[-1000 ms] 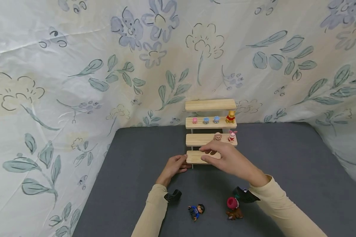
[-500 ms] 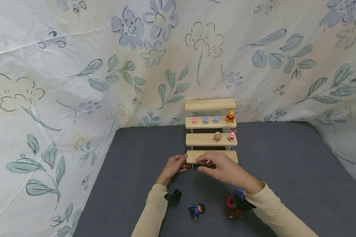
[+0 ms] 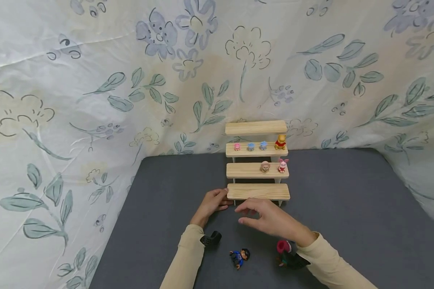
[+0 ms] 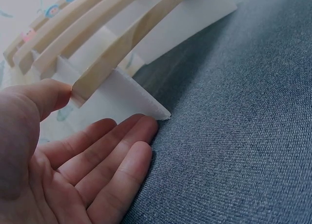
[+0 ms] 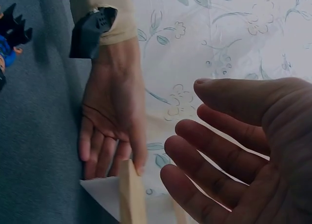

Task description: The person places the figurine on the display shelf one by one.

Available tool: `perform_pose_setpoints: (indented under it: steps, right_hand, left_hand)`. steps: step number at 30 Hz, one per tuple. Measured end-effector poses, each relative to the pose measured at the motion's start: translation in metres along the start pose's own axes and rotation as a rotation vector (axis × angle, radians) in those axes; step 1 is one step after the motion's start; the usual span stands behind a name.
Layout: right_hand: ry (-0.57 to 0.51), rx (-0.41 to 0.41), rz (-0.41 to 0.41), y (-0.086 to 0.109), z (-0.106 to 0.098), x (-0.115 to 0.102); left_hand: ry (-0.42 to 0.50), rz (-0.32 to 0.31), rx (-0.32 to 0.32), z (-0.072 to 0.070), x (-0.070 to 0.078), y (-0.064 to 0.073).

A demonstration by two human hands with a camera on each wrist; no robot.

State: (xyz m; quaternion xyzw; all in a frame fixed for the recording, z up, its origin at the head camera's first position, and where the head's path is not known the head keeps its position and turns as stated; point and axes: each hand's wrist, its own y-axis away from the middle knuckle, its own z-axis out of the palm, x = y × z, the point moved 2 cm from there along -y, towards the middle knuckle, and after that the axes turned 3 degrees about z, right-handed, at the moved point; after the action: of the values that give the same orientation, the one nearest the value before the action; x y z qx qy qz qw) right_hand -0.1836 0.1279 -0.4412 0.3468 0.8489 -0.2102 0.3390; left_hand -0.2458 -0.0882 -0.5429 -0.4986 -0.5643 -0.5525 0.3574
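A stepped wooden display shelf (image 3: 257, 192) with white side panels stands on the dark cloth. At its lower left corner, my left hand (image 3: 210, 205) touches the end of the bottom board with the thumb; in the left wrist view its fingers (image 4: 100, 146) lie loosely extended by the white side panel (image 4: 134, 95). My right hand (image 3: 269, 216), loosely curved and holding nothing, hovers in front of the bottom board. The third board up bears a Winnie-the-Pooh figurine (image 3: 280, 142) and several tiny pink and blue figures; a Piglet figurine (image 3: 283, 165) and a small brownish figure (image 3: 265, 166) sit one board below.
A toy figure in blue with black hair (image 3: 239, 257) lies on the dark cloth (image 3: 173, 192) near the front. Red-and-dark figures (image 3: 283, 246) are partly hidden by the right wrist's black camera mount. A floral curtain (image 3: 202, 80) hangs behind the shelf.
My right hand has drawn back from over the lower boards toward the front, uncovering the brownish figure and bottom board. The left hand stays at the shelf's corner.
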Motion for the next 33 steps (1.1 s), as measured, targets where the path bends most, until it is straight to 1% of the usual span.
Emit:
perform_pose_setpoints:
  steps: [4, 7, 10, 15, 24, 33]
  right_hand:
    - [-0.024, -0.034, 0.003, 0.004, 0.007, 0.004]
    - [-0.039, -0.046, -0.009, 0.005, 0.01, 0.007]
    - [-0.039, -0.053, -0.006, 0.006, 0.013, 0.009]
    - [-0.038, -0.085, 0.028, 0.01, 0.018, 0.012]
    - [-0.025, -0.111, 0.031, 0.014, 0.024, 0.021]
    - [-0.042, -0.219, 0.05, 0.018, 0.035, 0.03]
  left_hand:
    - [0.003, 0.004, 0.001, 0.0, 0.001, 0.001]
    - [0.008, 0.008, -0.012, -0.001, 0.002, 0.0]
    - [0.008, 0.009, -0.013, -0.002, 0.001, 0.0]
    - [0.004, 0.009, -0.003, -0.001, 0.0, 0.0]
    - [0.003, 0.012, -0.002, -0.001, -0.001, -0.001]
    - [0.001, 0.005, 0.005, -0.001, 0.0, 0.0]
